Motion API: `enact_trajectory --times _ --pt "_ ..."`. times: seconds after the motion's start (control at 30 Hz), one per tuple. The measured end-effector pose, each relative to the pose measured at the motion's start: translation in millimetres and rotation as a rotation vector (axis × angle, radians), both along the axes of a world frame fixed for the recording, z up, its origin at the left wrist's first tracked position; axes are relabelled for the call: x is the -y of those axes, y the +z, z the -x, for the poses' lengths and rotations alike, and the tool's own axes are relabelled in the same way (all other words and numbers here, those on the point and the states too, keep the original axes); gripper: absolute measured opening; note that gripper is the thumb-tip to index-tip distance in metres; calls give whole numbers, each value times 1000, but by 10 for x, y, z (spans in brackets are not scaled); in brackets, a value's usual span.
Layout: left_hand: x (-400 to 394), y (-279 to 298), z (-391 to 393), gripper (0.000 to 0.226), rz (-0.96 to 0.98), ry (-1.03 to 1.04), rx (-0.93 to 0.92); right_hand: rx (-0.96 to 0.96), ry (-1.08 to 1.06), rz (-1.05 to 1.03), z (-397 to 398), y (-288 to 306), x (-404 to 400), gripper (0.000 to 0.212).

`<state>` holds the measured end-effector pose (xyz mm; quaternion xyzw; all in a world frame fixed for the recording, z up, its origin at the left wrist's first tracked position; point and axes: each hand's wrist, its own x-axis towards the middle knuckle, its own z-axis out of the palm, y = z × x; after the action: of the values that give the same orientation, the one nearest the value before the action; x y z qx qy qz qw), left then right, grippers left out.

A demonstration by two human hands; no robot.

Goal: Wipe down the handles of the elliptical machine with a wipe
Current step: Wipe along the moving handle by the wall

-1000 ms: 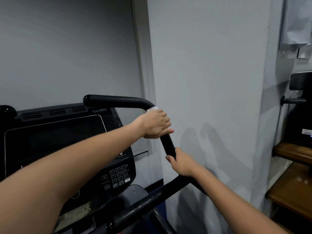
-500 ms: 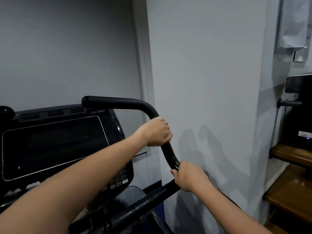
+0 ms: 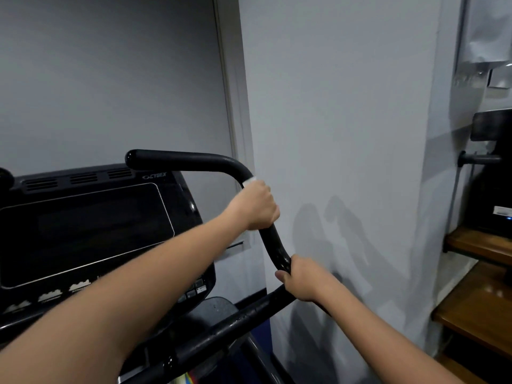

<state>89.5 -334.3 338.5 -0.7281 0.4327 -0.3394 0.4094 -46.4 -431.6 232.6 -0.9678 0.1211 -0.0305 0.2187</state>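
Right hand (image 3: 303, 279) nearest, fingers curled round the lower part of the black handle (image 3: 274, 245), thumb across the bar. Above it, apart along the same bar, left hand (image 3: 256, 205) grips the handle just under its bend, fingers wrapped round a white wipe (image 3: 249, 182); only a small edge of the wipe shows above the knuckles. Handle top runs level to the left. Behind the left forearm: dark console (image 3: 86, 225), screen blank. Grey wall (image 3: 346, 106) beyond; wooden steps (image 3: 482, 300) at far right.
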Motion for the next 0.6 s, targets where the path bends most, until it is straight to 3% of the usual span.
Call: enact_trajectory --times 0.2,0.33,0.43,0.53,0.6 --pt "-81 -641 188 42 80 -266 -134 23 -88 154 225 -60 -40 34" --pt "-290 -427 96 47 98 -345 -150 33 -62 161 288 -77 -9 37" --pt "-338 102 -52 49 197 -226 -41 36 -26 109 283 -73 6 33" --pt "-355 600 -43 47 308 26 -24 68 -21 96 287 -75 7 32" --pt "-348 794 23 35 375 219 -53 86 -20 86 287 -62 -4 31"
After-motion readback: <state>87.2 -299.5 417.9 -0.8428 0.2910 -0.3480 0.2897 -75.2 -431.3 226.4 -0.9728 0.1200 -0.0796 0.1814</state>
